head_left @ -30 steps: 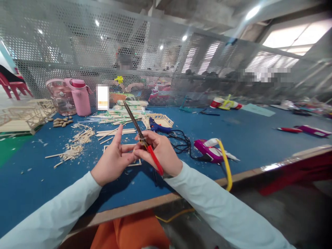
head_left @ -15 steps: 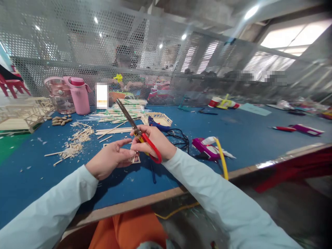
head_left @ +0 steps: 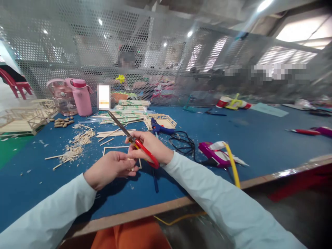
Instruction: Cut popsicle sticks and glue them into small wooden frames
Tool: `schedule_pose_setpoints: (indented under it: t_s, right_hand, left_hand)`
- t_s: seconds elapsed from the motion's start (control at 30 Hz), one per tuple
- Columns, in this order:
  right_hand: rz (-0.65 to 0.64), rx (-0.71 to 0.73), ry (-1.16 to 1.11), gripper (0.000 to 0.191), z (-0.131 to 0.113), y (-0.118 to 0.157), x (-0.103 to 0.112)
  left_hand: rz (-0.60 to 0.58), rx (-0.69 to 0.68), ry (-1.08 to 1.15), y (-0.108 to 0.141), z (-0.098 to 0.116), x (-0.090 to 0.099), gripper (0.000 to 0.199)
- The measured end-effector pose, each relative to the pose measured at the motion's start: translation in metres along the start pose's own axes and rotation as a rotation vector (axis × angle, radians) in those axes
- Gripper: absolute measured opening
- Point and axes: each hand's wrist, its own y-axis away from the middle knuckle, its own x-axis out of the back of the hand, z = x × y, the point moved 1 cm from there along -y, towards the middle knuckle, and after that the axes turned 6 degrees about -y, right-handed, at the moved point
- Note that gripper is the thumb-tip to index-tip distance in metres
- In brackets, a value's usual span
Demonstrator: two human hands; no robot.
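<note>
My right hand is closed around a pair of scissors with red handles; the blades point up and to the left. Just below it, my left hand pinches a few short wooden stick pieces between thumb and fingers. The fingertips of both hands meet at these pieces. Flat on the table under the hands lies a thin rectangular stick frame, partly covered by them. Long wooden sticks lie just beyond.
Stick scraps are heaped at left, near peanuts and a pink bottle. A blue glue gun with a black cord lies beyond my right hand. A purple tool lies at right. Wooden models stand far left.
Both hands have dropped slightly toward me, and the scissors' blades tilt further left. More of the stick frame on the table shows now. The whole view has shifted a little.
</note>
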Motion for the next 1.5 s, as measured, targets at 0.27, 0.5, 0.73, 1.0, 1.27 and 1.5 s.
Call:
schedule_pose_setpoints:
  t_s: [0.27, 0.5, 0.73, 1.0, 1.27, 1.5]
  right_hand:
    - [0.077, 0.084, 0.29, 0.043, -0.022, 0.03, 0.032]
    - [-0.059, 0.113, 0.807, 0.058, -0.024, 0.062, 0.032]
    - [-0.048, 0.206, 1.0, 0.063, -0.025, 0.068, 0.022]
    - [-0.041, 0.298, 1.126, 0.063, -0.028, 0.07, 0.022]
    - [-0.028, 0.37, 1.15, 0.065, -0.027, 0.07, 0.02]
    - [0.001, 0.44, 1.075, 0.062, -0.022, 0.07, 0.019]
  left_hand:
    - [0.016, -0.14, 0.007, -0.002, 0.004, 0.004, 0.023]
    - [0.018, -0.296, -0.168, 0.002, 0.005, 0.0, 0.021]
    - [0.05, -0.596, -0.626, 0.007, 0.007, 0.001, 0.021]
    - [0.06, -0.629, -0.681, 0.01, 0.007, 0.0, 0.021]
    - [0.027, -0.717, -0.734, 0.011, 0.009, 0.001, 0.023]
    - [0.027, -0.748, -0.792, 0.012, 0.006, 0.005, 0.023]
